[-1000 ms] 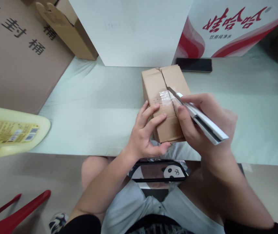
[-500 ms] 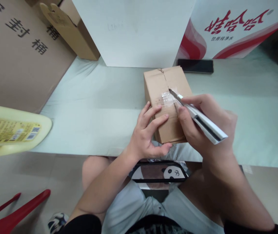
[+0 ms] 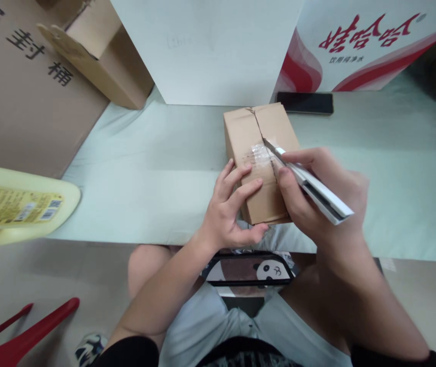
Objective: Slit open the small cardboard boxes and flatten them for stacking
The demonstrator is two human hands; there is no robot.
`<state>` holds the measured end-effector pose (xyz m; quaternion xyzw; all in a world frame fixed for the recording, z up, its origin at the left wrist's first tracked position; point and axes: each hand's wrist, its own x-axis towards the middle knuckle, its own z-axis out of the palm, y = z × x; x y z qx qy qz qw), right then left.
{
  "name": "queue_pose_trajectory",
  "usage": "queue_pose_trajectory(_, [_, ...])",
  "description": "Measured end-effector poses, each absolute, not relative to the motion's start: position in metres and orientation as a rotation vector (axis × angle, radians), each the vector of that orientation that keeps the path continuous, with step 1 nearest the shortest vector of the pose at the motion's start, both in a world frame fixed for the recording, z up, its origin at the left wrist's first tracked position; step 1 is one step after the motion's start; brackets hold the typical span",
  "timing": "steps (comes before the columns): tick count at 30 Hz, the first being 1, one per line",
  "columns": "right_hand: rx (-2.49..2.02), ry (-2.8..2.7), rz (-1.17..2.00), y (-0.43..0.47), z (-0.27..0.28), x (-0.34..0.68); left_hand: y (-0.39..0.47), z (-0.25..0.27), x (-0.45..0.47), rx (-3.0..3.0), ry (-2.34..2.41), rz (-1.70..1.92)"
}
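Nearest, below the table, a flat dark-rimmed item with a panda print [image 3: 273, 270] shows between the person's knees.

The table wears a pale green cloth [image 3: 153, 188]. Just inside its near edge, right of the middle, lies a small brown cardboard box [image 3: 267, 189], its seamed face turned upward. It is kept close to the body, probably so that both hands can reach it with bent elbows.

The left hand [image 3: 223, 211] holds this box: the fingers are somewhat spread, with tips on the top face, and the thumb is set apart at the near end. I think this grip is for stopping the box from sliding.

The right hand [image 3: 327, 188] holds a white utility knife [image 3: 320, 192] rather like a pen. Thumb and index finger pinch it near the front, which should give fine control; the other fingers are mostly hidden, so I cannot tell how they are bent. The blade tip appears to meet the seam, at the far side of a strip of clear tape [image 3: 258, 153].

Toward the far edge, a black phone-like slab [image 3: 305, 103] lies out of the way, before a red-and-white carton [image 3: 355, 61] and a tall white box [image 3: 214, 56].
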<state>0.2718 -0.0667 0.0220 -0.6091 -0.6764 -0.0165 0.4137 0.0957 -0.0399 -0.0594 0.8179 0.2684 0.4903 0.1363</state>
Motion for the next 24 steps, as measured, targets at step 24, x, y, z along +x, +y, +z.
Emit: queue_pose_trajectory(24, [-1.609,-1.684,0.065,-0.0631,0.0242,0.2721,-0.0398,-0.0614,0.0946,2.393,0.789,1.396])
